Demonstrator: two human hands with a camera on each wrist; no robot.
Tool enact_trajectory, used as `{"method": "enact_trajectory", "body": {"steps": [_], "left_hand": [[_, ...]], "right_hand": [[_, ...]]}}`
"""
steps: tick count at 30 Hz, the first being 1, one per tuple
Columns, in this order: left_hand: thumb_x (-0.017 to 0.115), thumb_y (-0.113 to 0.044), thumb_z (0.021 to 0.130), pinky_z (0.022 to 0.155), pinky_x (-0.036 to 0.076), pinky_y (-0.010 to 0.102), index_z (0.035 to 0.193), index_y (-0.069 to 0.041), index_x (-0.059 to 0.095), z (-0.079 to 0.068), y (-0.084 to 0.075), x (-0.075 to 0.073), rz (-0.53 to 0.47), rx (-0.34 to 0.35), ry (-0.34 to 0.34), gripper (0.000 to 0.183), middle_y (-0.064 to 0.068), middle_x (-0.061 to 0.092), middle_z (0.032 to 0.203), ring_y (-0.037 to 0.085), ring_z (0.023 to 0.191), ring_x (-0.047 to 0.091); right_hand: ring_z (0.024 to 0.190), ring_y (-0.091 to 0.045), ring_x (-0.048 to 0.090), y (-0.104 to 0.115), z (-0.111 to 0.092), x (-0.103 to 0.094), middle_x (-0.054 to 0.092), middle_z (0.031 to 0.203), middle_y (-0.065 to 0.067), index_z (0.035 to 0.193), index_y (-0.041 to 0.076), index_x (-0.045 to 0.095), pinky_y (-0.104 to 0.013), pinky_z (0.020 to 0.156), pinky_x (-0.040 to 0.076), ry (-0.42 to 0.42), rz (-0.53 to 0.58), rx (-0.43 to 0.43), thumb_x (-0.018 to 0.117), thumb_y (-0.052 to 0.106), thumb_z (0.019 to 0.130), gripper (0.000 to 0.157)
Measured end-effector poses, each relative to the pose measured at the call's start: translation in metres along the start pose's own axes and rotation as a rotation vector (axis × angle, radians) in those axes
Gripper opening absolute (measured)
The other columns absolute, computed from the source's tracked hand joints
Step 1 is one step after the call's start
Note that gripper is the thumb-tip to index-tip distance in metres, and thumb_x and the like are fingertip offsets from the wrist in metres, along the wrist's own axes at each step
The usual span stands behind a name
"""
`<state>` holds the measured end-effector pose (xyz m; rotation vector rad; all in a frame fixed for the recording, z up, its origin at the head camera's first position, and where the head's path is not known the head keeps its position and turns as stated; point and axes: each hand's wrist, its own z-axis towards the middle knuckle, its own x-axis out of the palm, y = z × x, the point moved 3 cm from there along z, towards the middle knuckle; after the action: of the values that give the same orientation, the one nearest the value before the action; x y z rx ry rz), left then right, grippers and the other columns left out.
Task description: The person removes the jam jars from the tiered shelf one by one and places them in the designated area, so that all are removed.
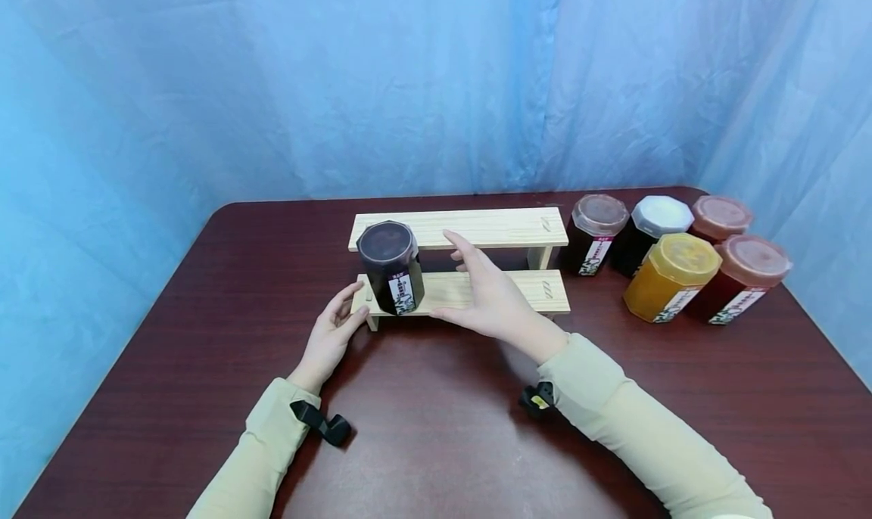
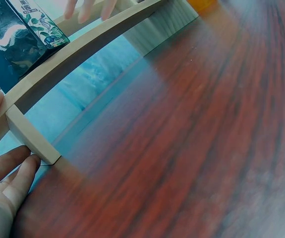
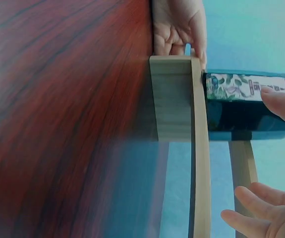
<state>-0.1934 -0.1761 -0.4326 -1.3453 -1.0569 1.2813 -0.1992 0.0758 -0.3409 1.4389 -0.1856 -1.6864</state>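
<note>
A dark octagonal jar [image 1: 388,269] with a white-and-pink label stands upright on the left end of the lower tier of a two-tier wooden shelf [image 1: 450,292]. My left hand [image 1: 330,341] holds that tier's left end; in the left wrist view its fingers [image 2: 13,171] bend against the shelf's leg [image 2: 33,134]. To the right of the jar, my right hand [image 1: 487,296] hovers over the lower tier with fingers and thumb spread, holding nothing. In the right wrist view its thumb overlaps the jar's label [image 3: 241,88], while the fingers [image 3: 256,198] stay apart from the jar.
Several more jars stand at the table's right: a dark one [image 1: 596,231] beside the shelf, a white-lidded one [image 1: 657,224], a yellow one [image 1: 671,277] and two red-lidded ones [image 1: 749,265]. Blue curtains [image 1: 409,88] hang behind and beside the dark red table [image 1: 422,428].
</note>
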Motion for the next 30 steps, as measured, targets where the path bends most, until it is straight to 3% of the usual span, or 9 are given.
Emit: {"method": "enact_trajectory", "body": {"steps": [12,21,30], "left_hand": [[0.055,-0.014,0.096,0.085,0.044,0.013,0.143,-0.011,0.040,0.001,0.000,0.001,-0.021,0.017,-0.007,0.049,0.021,0.052,0.132,-0.002,0.099,0.057],[0.055,-0.016,0.096,0.090,0.040,0.011,0.143,-0.013,0.040,0.000,0.000,0.000,0.003,-0.002,0.000,0.049,0.018,0.051,0.136,-0.004,0.107,0.053],[0.054,-0.012,0.097,0.087,0.043,0.013,0.143,-0.010,0.039,0.000,0.000,0.001,-0.023,0.018,0.007,0.049,0.022,0.052,0.133,-0.003,0.100,0.056]], "right_hand": [[0.114,-0.031,0.055,0.007,0.011,0.019,0.051,0.127,-0.017,0.149,0.023,0.018,-0.046,0.092,0.047,-0.002,0.082,-0.030,0.087,0.031,0.067,0.107],[0.114,-0.026,0.056,0.013,0.016,0.030,0.055,0.124,-0.015,0.147,0.020,0.018,-0.045,0.091,0.048,-0.058,0.052,-0.094,0.086,0.027,0.069,0.104],[0.114,-0.026,0.056,0.017,0.022,0.037,0.053,0.128,-0.016,0.148,0.021,0.019,-0.043,0.090,0.049,-0.068,0.040,-0.115,0.083,0.027,0.072,0.099]]}}
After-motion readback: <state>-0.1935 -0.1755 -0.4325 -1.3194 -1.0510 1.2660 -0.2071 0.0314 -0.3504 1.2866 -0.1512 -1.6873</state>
